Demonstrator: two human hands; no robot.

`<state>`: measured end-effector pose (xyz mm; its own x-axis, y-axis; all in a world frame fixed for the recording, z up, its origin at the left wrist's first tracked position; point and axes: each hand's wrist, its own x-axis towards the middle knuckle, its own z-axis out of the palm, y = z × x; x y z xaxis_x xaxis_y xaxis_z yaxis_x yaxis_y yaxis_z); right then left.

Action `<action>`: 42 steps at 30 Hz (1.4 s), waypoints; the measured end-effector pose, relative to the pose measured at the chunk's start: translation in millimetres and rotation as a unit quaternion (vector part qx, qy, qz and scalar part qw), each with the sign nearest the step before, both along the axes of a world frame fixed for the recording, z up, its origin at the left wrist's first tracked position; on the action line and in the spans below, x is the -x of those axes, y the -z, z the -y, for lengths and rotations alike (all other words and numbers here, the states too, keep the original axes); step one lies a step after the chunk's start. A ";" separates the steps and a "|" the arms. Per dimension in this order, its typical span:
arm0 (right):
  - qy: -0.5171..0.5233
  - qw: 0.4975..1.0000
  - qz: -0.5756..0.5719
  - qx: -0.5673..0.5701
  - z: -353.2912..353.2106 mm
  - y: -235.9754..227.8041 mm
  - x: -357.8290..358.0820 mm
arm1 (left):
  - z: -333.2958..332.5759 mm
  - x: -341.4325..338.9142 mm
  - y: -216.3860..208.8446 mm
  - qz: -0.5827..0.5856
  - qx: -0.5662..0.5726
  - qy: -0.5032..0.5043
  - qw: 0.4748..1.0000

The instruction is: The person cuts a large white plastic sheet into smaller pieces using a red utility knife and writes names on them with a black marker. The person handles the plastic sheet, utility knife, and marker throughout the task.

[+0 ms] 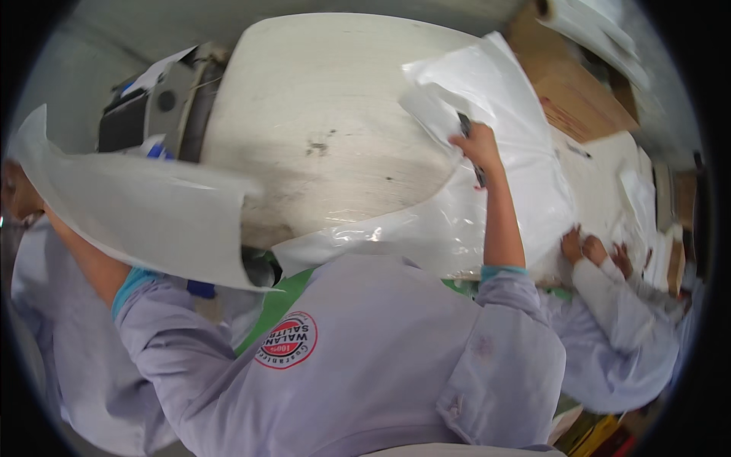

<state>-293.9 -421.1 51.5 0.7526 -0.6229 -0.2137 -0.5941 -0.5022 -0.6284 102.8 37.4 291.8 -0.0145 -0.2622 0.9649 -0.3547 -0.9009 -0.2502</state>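
At the far left, my left hand [20, 194] is closed on one end of a loose, translucent white plastic sheet [152, 206]. This sheet hangs curved in the air over my left forearm, and its edge is a little blurred; my fingers there are dim and partly hidden. My right hand [480, 146] is wrapped round a slim black cutter knife [464, 123], above a large glossy white plastic sheet [525, 167]. That larger sheet lies creased over the right side and near edge of the table, one corner folded over at the far side.
The worn white table [327, 99] has dark scuffs. A grey boxy machine [156, 107] stands left of it. At the back right are a cardboard box [579, 99] and a plastic roll [594, 34]. Another person's hands [582, 245] work at the right; a person in a pale coat [84, 343] is at left.
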 end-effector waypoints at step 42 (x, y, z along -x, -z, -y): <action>-0.070 0.975 -0.181 -0.107 -107.2 100.7 -57.3 | 240.0 161.1 354.4 -0.670 -0.443 0.378 0.461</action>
